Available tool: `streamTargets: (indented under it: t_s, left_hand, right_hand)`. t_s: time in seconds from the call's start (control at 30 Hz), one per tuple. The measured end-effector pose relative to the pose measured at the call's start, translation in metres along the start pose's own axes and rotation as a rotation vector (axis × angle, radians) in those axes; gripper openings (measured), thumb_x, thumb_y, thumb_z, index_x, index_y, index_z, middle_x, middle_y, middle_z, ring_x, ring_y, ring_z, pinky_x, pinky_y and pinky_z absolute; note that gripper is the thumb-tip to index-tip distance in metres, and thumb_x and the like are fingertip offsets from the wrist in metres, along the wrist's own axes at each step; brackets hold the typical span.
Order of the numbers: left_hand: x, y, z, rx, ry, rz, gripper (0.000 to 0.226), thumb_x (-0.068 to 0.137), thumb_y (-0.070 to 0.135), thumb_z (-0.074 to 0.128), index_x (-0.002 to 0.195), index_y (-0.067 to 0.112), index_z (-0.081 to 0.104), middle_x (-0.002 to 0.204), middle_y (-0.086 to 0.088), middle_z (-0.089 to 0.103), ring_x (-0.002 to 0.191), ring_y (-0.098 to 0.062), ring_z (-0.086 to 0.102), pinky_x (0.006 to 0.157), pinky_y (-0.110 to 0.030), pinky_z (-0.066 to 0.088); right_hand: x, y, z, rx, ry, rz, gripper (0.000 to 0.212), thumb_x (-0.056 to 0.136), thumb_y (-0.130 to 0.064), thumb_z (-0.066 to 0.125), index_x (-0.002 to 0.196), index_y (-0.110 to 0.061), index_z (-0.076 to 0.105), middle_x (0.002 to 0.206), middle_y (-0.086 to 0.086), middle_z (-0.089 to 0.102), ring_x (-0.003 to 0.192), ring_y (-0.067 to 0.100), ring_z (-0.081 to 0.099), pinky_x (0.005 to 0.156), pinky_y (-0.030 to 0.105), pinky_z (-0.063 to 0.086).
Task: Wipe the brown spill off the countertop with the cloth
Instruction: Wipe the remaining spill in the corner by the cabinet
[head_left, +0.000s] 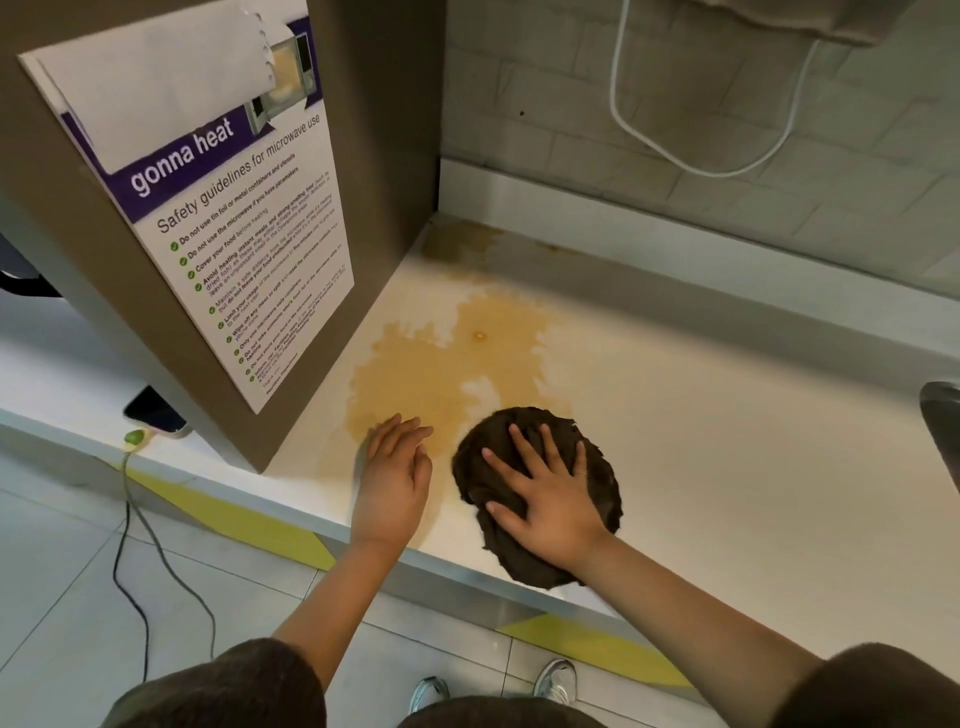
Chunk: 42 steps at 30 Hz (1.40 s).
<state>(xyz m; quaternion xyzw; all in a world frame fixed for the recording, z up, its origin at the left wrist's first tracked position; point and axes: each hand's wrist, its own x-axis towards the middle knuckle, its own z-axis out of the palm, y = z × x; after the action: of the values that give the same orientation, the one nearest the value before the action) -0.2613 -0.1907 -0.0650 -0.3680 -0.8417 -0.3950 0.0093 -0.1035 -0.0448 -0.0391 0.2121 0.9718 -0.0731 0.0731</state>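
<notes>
A wide brown spill (447, 358) spreads over the white countertop (727, 467), from the back corner toward the front edge. A bunched dark brown cloth (524, 441) lies at the spill's near right edge, partly hanging over the counter front. My right hand (545, 488) presses flat on the cloth with fingers spread. My left hand (395, 473) rests flat on the counter to the left of the cloth, fingertips at the spill's near edge, holding nothing.
A brown cabinet side (363, 156) with a microwave safety poster (234, 218) stands at the left of the spill. A tiled wall (727, 156) with a white cable (701, 166) runs behind. A phone (156, 415) on a cable lies at the far left. A dark object (943, 421) sits at the right edge.
</notes>
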Motion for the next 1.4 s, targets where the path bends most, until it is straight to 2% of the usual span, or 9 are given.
streamTargets:
  t_s: [0.13, 0.3, 0.43, 0.53, 0.67, 0.83, 0.97, 1.13, 1.4]
  left_hand:
    - [0.0, -0.001, -0.001, 0.008, -0.012, 0.012, 0.043, 0.091, 0.026, 0.029, 0.109, 0.01, 0.064, 0.119, -0.008, 0.063, 0.125, -0.026, 0.045, 0.109, -0.045, 0.028]
    - [0.0, -0.003, -0.001, 0.024, -0.011, 0.016, 0.042, 0.091, 0.027, 0.03, 0.109, 0.011, 0.065, 0.118, -0.007, 0.064, 0.124, -0.026, 0.045, 0.108, -0.047, 0.03]
    - [0.0, -0.001, 0.001, 0.008, -0.005, 0.01, 0.041, 0.09, 0.026, 0.031, 0.107, 0.011, 0.066, 0.117, -0.006, 0.064, 0.124, -0.024, 0.045, 0.107, -0.047, 0.03]
    - [0.0, -0.001, 0.002, 0.007, -0.003, 0.008, 0.042, 0.09, 0.027, 0.031, 0.107, 0.011, 0.066, 0.117, -0.005, 0.064, 0.124, -0.023, 0.044, 0.107, -0.047, 0.03]
    - [0.0, -0.002, 0.002, 0.017, -0.009, 0.004, 0.043, 0.09, 0.027, 0.03, 0.108, 0.012, 0.066, 0.117, -0.006, 0.064, 0.125, -0.024, 0.044, 0.107, -0.048, 0.031]
    - [0.0, -0.002, 0.001, 0.037, -0.019, 0.014, 0.043, 0.09, 0.028, 0.03, 0.108, 0.011, 0.065, 0.119, -0.007, 0.063, 0.125, -0.027, 0.044, 0.107, -0.047, 0.03]
    - [-0.001, -0.003, 0.001, 0.03, -0.02, 0.004, 0.044, 0.09, 0.029, 0.03, 0.108, 0.01, 0.066, 0.119, -0.008, 0.063, 0.125, -0.027, 0.044, 0.107, -0.049, 0.031]
    - [0.001, -0.001, 0.001, 0.044, -0.016, 0.024, 0.042, 0.089, 0.027, 0.031, 0.106, 0.012, 0.066, 0.116, -0.006, 0.064, 0.125, -0.025, 0.045, 0.107, -0.046, 0.03]
    - [0.0, -0.004, 0.005, 0.049, -0.007, -0.023, 0.041, 0.09, 0.028, 0.032, 0.109, 0.013, 0.065, 0.119, -0.004, 0.063, 0.127, -0.023, 0.042, 0.108, -0.048, 0.03]
  right_hand:
    - [0.005, -0.022, 0.003, 0.011, 0.005, -0.032, 0.062, 0.088, -0.071, 0.022, 0.146, -0.054, 0.006, 0.162, -0.004, -0.004, 0.146, 0.031, -0.016, 0.109, 0.064, -0.016]
    - [-0.035, 0.02, 0.011, 0.003, 0.008, -0.186, 0.058, 0.089, -0.067, 0.03, 0.14, -0.062, 0.003, 0.16, -0.013, -0.004, 0.146, 0.024, -0.016, 0.111, 0.06, -0.013]
    - [-0.048, 0.068, 0.007, -0.005, 0.041, -0.017, 0.056, 0.086, -0.075, 0.017, 0.139, -0.065, 0.003, 0.159, -0.014, -0.003, 0.147, 0.026, -0.01, 0.112, 0.065, -0.002]
    - [-0.024, 0.064, -0.001, 0.02, 0.029, 0.15, 0.061, 0.082, -0.076, 0.01, 0.141, -0.062, 0.004, 0.16, -0.012, -0.007, 0.147, 0.028, -0.012, 0.112, 0.064, -0.008]
    - [0.014, 0.037, -0.006, 0.039, 0.031, 0.249, 0.073, 0.078, -0.075, 0.005, 0.147, -0.052, 0.007, 0.162, -0.001, -0.003, 0.146, 0.035, -0.01, 0.109, 0.066, -0.009]
    - [0.007, 0.008, -0.002, 0.038, 0.015, 0.138, 0.07, 0.081, -0.074, 0.01, 0.147, -0.051, 0.006, 0.162, -0.001, -0.006, 0.146, 0.034, -0.013, 0.109, 0.065, -0.013]
    - [-0.033, 0.03, 0.007, 0.0, 0.029, -0.021, 0.065, 0.083, -0.078, 0.009, 0.145, -0.057, 0.006, 0.161, -0.007, -0.003, 0.147, 0.029, -0.011, 0.112, 0.064, -0.006]
    - [-0.038, 0.064, 0.002, 0.014, 0.039, 0.127, 0.063, 0.081, -0.079, 0.01, 0.141, -0.061, 0.003, 0.16, -0.012, -0.007, 0.147, 0.026, -0.011, 0.113, 0.061, -0.006]
    - [0.037, 0.06, -0.01, 0.028, 0.045, 0.28, 0.072, 0.082, -0.076, 0.013, 0.148, -0.049, 0.004, 0.162, 0.002, -0.002, 0.147, 0.035, -0.009, 0.111, 0.067, -0.005]
